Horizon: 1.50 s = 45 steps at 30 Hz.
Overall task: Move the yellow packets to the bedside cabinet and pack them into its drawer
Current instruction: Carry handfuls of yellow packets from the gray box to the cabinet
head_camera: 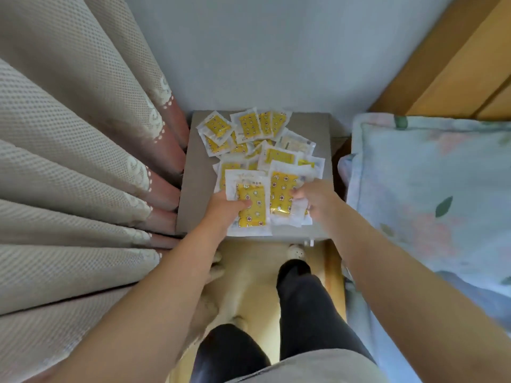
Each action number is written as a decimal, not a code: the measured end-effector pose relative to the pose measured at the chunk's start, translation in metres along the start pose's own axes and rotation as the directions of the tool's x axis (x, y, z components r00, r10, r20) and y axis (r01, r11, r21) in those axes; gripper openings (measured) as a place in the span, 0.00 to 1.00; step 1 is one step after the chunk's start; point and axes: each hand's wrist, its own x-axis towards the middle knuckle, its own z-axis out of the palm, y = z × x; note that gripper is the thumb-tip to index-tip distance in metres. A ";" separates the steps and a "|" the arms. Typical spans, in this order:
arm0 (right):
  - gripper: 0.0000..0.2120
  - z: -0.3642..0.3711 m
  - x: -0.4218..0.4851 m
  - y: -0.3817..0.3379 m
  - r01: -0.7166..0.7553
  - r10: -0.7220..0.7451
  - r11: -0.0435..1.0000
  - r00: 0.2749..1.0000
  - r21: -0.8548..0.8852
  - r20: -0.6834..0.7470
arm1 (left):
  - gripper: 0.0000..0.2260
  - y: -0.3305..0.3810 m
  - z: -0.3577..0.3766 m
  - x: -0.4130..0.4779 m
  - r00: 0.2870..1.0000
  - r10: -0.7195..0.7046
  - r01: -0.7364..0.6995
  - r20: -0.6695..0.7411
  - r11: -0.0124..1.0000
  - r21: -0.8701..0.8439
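Several yellow packets (pixel 250 134) in clear wrappers lie scattered over the grey top of the bedside cabinet (pixel 196 178). My left hand (pixel 225 210) grips one yellow packet (pixel 253 205) near the cabinet's front edge, thumb across its face. My right hand (pixel 315 199) pinches a small stack of yellow packets (pixel 283 193) right beside it. The cabinet's drawer is not visible from above.
A beige curtain (pixel 83 161) hangs in folds along the left. A bed with a floral pillow (pixel 431 189) and wooden headboard (pixel 453 64) stands on the right. My legs (pixel 304 308) stand on the narrow strip of floor before the cabinet.
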 end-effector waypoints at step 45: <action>0.11 -0.009 -0.761 1.049 0.340 0.932 0.000 0.342 0.941 -0.124 | 0.15 -0.815 0.057 -0.765 0.285 -0.821 -0.927 0.494 -0.105 0.360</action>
